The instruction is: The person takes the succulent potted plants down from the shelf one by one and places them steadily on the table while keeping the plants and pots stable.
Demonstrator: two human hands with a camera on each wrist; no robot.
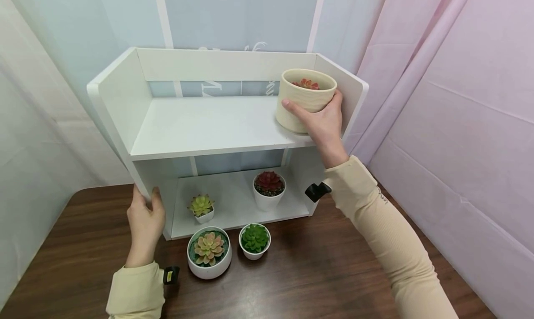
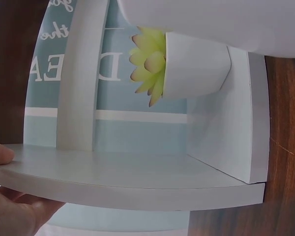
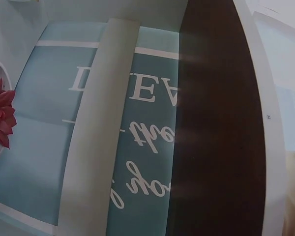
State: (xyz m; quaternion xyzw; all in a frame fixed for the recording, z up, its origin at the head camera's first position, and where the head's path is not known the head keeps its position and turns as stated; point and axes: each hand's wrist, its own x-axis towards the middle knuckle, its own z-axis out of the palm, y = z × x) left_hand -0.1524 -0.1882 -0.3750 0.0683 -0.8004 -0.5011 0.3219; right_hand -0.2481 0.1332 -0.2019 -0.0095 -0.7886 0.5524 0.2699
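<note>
A cream ceramic pot (image 1: pixel 306 103) with a red-orange succulent (image 1: pixel 308 84) inside is at the right end of the white shelf unit's upper board (image 1: pixel 208 124). My right hand (image 1: pixel 325 122) grips this pot from the front right, thumb across its front and the other fingers mostly hidden behind it. In the right wrist view only a fingertip and a strip of the pot (image 3: pixel 294 196) show at the right edge. Lower down, my left hand (image 1: pixel 145 217) holds the front edge of the unit's left side panel (image 1: pixel 121 119), its thumb and fingers on opposite faces.
On the lower shelf stand a small yellow-green succulent (image 1: pixel 202 207) and a dark red one (image 1: pixel 269 189) in white pots. Before the unit, on the brown wooden table (image 1: pixel 317 268), are a peach succulent (image 1: pixel 209 252) in a wide bowl and a green succulent (image 1: pixel 255 240).
</note>
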